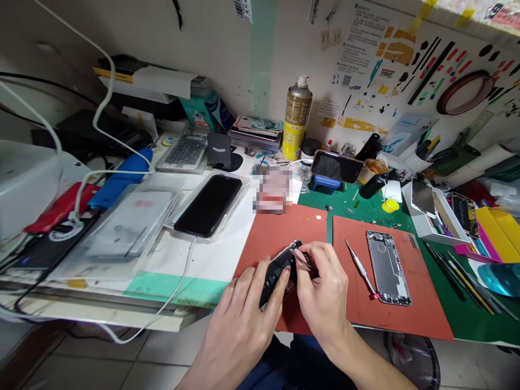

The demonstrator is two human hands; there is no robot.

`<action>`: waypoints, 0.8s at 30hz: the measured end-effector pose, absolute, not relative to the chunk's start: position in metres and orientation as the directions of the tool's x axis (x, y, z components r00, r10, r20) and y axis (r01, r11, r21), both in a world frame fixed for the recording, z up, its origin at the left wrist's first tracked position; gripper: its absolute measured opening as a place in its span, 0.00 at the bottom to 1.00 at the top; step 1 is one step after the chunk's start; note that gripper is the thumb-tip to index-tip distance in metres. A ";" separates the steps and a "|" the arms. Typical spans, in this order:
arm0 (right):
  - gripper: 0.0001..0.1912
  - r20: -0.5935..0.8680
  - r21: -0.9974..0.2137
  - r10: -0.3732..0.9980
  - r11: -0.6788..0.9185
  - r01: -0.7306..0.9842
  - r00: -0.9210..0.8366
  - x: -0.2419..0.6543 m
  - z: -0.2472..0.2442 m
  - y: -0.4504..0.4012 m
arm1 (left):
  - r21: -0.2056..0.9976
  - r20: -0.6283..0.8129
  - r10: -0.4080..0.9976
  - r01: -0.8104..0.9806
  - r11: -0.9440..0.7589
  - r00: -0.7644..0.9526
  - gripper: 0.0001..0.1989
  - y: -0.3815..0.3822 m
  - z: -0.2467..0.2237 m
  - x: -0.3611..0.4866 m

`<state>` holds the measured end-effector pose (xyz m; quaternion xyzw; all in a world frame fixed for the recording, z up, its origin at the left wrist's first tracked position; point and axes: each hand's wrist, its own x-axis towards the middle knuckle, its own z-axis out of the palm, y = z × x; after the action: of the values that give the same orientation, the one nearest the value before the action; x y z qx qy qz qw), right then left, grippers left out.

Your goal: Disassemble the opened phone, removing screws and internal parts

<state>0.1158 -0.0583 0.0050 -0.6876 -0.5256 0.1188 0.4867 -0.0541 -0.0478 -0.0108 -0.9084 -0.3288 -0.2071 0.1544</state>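
Note:
My left hand (239, 319) holds a black phone battery (280, 268) from below, tilted above the left red mat (276, 230). My right hand (323, 287) pinches at the battery's upper right edge with thumb and forefinger; whether it holds thin tweezers there is unclear. An opened silver phone housing (388, 265) lies on the right red mat (426, 314), with a screwdriver with a red tip (361, 268) beside it.
A black phone (209, 205) on a cable lies on a clear tray to the left. A spray can (296, 116) stands at the wall, a phone on a blue stand (336, 167) beside it. Tools and a parts box (434, 214) crowd the right side.

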 end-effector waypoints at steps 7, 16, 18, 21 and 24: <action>0.15 0.100 -0.973 0.831 -0.034 0.230 0.547 0.162 0.038 -0.075 | 0.080 0.442 0.629 0.670 -0.738 0.640 0.26 -0.038 -0.010 -0.057; 0.12 -0.176 -0.941 0.767 0.052 -0.334 0.616 0.160 0.030 -0.104 | 0.256 0.439 0.665 0.626 -0.737 0.604 0.27 -0.039 -0.013 -0.056; 0.11 -0.205 -0.933 0.774 0.031 -0.359 0.599 0.147 0.019 -0.103 | 0.257 0.443 0.672 0.634 -0.729 0.593 0.27 -0.042 -0.013 -0.053; 0.11 -0.168 -0.946 0.741 0.063 -0.317 0.650 0.133 0.004 -0.101 | 0.275 0.432 0.693 0.647 -0.711 0.577 0.27 -0.047 -0.014 -0.047; 0.11 -0.144 -0.953 0.711 0.087 -0.290 0.688 0.127 -0.006 -0.100 | 0.301 0.452 0.719 0.668 -0.680 0.528 0.26 -0.053 -0.015 -0.040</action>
<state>0.1274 -0.1002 -0.0063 -0.5779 -0.1823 0.3502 0.7143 -0.0397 -0.0529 -0.0149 -0.8729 -0.3974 -0.2794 -0.0455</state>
